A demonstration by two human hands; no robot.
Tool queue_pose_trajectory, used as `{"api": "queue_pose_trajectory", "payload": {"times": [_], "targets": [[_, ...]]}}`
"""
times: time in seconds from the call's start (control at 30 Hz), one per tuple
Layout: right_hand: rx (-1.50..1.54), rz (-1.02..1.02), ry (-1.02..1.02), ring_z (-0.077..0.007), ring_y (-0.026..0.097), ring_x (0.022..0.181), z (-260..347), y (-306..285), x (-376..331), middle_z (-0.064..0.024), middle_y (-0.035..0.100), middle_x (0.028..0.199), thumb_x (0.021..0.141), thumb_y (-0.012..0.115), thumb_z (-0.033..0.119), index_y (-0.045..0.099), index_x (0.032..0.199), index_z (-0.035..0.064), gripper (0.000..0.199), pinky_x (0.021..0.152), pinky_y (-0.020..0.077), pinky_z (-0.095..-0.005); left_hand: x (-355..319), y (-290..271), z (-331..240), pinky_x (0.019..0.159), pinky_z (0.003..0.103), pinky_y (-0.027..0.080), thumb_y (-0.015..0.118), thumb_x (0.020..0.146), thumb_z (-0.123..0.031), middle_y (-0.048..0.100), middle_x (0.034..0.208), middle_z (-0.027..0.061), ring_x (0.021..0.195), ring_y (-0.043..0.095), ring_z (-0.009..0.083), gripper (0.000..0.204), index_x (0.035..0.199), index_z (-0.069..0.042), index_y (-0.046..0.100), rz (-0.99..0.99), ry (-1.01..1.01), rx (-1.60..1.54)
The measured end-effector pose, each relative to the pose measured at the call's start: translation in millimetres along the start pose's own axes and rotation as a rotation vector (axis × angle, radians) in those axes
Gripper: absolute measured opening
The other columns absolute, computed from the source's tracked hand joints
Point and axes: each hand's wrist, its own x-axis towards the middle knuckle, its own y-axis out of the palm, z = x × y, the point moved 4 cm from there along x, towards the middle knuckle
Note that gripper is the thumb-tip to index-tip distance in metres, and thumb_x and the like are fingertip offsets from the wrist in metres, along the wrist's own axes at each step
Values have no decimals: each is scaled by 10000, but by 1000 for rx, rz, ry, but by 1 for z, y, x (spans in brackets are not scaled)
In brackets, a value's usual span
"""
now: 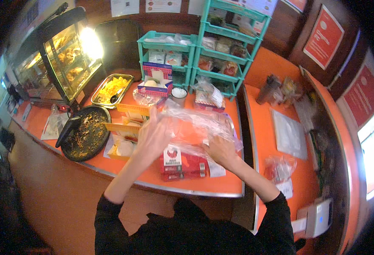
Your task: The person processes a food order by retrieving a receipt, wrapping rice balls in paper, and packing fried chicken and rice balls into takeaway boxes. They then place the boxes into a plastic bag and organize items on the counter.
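A clear plastic bag [195,119] is stretched between my two hands above the orange counter, blurred by motion. My left hand [155,134] is at the bag's left end, its fingers smeared but closed on the plastic. At the lower right of the bag, my right hand [221,149] has its fingers closed on the edge. Below the bag lies a red and white printed box [182,163], with a white paper slip [216,168] beside it. Open yellow food boxes [125,148] with food inside stand left of my left forearm.
A black stone mortar [86,134] with crumbs and a metal tray of yellow food [111,89] are on the left, near a lit glass display cabinet [68,59]. Teal shelves [225,55] rise at the back. On the right counter lie plastic sheets [289,134] and a bagged item [280,169].
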Motion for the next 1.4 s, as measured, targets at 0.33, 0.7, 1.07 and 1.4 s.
{"api": "queue_pose_trajectory", "payload": {"times": [0.33, 0.7, 1.07, 1.4], "targets": [[135, 635, -741, -246, 631, 803, -40, 77, 169, -143, 656, 872, 808, 577, 320, 588, 1057, 40, 375, 741, 459, -451, 42, 194, 127, 623, 496, 496, 551, 681, -40, 475, 1103, 274, 747, 588, 417, 235, 908, 2, 508, 202, -166, -60], [277, -591, -125, -356, 585, 943, -46, -138, 564, -194, 614, 987, 758, 576, 166, 636, 955, 42, 241, 816, 463, -433, 37, 209, 122, 954, 451, 374, 595, 733, -133, 412, 1245, 226, 1188, 390, 386, 454, 1174, -81, 499, 183, 94, -600], [324, -710, -164, -313, 548, 960, -54, -158, 571, -144, 601, 981, 717, 614, 65, 679, 867, 56, 164, 813, 454, -391, 160, 13, 138, 945, 415, 386, 653, 726, -93, 487, 1186, 188, 1133, 458, 320, 418, 1132, -101, 550, 249, 177, -410], [293, -552, -724, -318, 567, 905, -29, -191, 529, -133, 600, 933, 664, 538, -66, 657, 827, 19, 219, 805, 446, -371, 409, -14, 163, 925, 436, 385, 732, 628, -91, 408, 1241, 170, 1071, 474, 313, 703, 1247, -100, 399, -499, 278, 6]]}}
